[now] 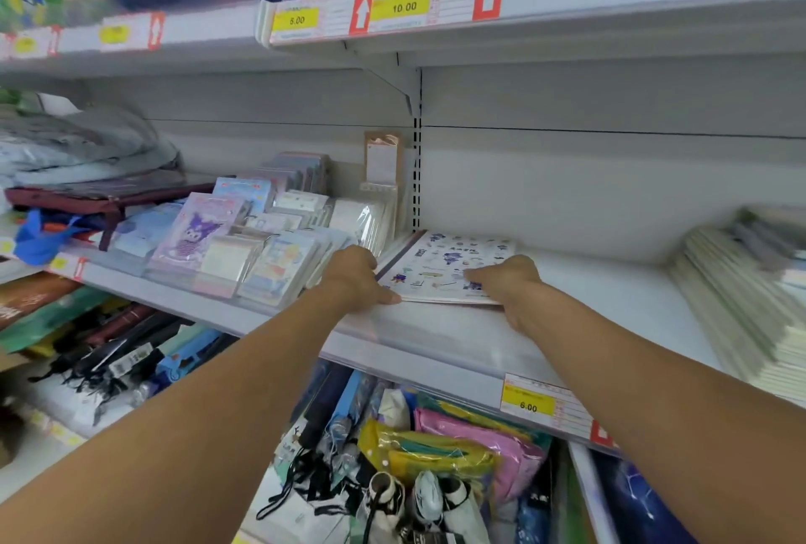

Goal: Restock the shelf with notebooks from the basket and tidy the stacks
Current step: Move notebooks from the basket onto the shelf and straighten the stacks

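**Notebook stack near the shelf lip, both hands squaring it**

Head view. Nearest: two bare forearms reaching up and forward over the lower shelf of umbrellas and pouches [458, 447]. Left hand [355, 279] curled round the near-left corner of the notebooks [453, 264], thumb lying along the front edge. Right hand [506, 282] set on the near-right corner, fingers bent over the cover; whether pinching or only pressing, cannot tell. Notebooks lying flat on the white shelf [589, 295], just right of the packaged notepads [244, 255], well apart from the pale stack [741, 295] at far right. Basket not in view.

Risks, as judgement:
- Thin stack close to the clear front rail [418, 338]; too hard a pull toward the body likely to tip it over the lip onto the goods below.
- Uneven push from one hand likely to skew the stack or fan the covers.
- Left knuckles touching the notepad packs; a sideways nudge could topple that leaning row.
- Glossy covers apt to slide on each other.
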`<control>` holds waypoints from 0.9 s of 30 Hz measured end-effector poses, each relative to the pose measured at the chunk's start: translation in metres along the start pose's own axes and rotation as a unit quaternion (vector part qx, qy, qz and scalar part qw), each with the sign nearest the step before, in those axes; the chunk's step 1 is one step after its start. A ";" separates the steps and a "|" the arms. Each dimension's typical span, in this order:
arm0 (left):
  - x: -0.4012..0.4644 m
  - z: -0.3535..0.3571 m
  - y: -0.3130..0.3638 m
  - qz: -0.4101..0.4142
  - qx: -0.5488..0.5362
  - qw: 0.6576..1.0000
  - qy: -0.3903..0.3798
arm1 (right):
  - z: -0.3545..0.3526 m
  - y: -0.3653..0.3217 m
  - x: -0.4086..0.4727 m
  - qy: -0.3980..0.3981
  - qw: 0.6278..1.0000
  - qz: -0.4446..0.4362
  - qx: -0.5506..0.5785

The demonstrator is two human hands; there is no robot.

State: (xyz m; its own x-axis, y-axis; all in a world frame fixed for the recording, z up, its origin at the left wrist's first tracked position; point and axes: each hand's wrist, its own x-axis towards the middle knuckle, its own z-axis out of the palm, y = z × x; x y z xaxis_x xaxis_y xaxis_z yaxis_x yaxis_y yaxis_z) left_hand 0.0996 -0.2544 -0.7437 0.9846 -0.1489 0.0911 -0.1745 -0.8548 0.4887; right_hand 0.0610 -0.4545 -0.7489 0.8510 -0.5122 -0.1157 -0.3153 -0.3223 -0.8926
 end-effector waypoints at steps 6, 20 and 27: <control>0.005 0.008 -0.002 0.008 0.012 0.998 0.063 | -0.010 -0.002 -0.015 -0.079 0.964 -0.070 -0.244; -0.084 -0.017 0.003 0.168 -0.102 0.972 0.126 | -0.025 0.003 -0.102 0.124 0.885 -0.356 -0.273; -0.230 0.008 -0.081 0.115 0.011 0.976 -0.182 | 0.052 0.161 -0.209 -0.217 0.906 -0.320 -0.175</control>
State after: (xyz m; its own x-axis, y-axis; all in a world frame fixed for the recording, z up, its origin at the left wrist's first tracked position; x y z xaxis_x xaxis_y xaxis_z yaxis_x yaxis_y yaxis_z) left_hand -0.1129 -0.1546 -0.8110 0.8569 -0.5011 -0.1212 -0.3943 -0.7885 0.4720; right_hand -0.1458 -0.3578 -0.8908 0.9676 0.2043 0.1486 0.2512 -0.7141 -0.6534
